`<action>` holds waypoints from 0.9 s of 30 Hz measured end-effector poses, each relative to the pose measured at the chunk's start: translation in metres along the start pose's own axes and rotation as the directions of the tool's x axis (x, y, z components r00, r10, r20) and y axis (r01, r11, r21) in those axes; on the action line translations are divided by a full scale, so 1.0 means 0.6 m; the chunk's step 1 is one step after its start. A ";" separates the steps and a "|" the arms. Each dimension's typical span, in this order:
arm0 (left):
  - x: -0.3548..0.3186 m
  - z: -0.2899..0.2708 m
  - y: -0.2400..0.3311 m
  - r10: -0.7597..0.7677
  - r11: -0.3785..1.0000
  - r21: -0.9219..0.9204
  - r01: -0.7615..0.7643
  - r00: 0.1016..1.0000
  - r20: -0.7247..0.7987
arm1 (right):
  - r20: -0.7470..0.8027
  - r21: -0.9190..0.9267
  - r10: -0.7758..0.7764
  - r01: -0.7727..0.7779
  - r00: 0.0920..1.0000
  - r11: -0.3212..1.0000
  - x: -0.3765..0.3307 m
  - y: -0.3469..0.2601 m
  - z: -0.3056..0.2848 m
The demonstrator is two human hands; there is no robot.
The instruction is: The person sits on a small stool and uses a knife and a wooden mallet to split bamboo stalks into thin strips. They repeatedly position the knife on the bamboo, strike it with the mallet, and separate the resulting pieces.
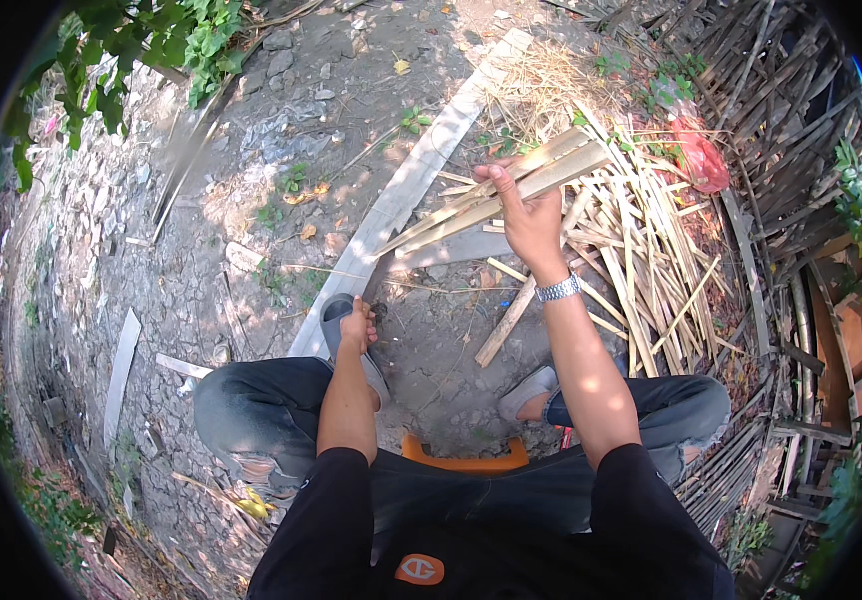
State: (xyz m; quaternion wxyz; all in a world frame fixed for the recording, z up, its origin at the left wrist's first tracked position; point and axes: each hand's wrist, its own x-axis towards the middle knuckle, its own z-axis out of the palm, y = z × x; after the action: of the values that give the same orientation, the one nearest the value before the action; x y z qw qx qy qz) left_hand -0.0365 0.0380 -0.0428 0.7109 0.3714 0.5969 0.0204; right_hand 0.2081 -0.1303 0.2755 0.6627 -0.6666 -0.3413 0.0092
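My right hand (531, 222), with a metal watch (558, 289) on the wrist, is raised in front of me. It grips a few flat, pale bamboo strips (561, 172), which slant from lower left to upper right. My left hand (359, 325) is low by my left shoe (335, 318), its fingers curled closed. Whatever it may hold is hidden. Beneath the strips' lower left ends, a long grey plank (391, 205) runs diagonally over the ground. A loose heap of split bamboo strips (641, 255) lies to the right of my right hand.
I sit on a low orange stool (466, 462) with knees apart. A thicker bamboo piece (507, 322) lies between my feet and the heap. Dry shavings (541, 85) and a red plastic bag (699, 155) are farther off. A stick fence (771, 110) borders the right side.
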 end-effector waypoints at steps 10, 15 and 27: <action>-0.011 0.032 0.101 0.228 0.917 -0.221 -0.332 0.891 -0.392 | -0.617 0.367 0.108 0.164 0.779 0.916 0.041 -0.048 -0.219; -0.045 0.007 0.145 0.160 0.831 -0.411 -0.376 0.868 -0.470 | -0.773 0.363 0.128 0.267 0.622 0.893 0.054 -0.047 -0.402; -0.042 0.114 0.117 0.209 0.893 -0.339 -0.295 0.940 -0.270 | -0.892 0.439 0.450 -0.155 0.048 0.885 -0.228 0.222 -1.117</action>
State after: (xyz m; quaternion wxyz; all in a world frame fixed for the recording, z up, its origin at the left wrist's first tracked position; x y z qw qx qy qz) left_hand 0.0443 0.0425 0.0181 0.6872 0.2988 0.6054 0.2685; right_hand 0.4733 -0.7671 0.1779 0.7711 -0.4803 0.3331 -0.2525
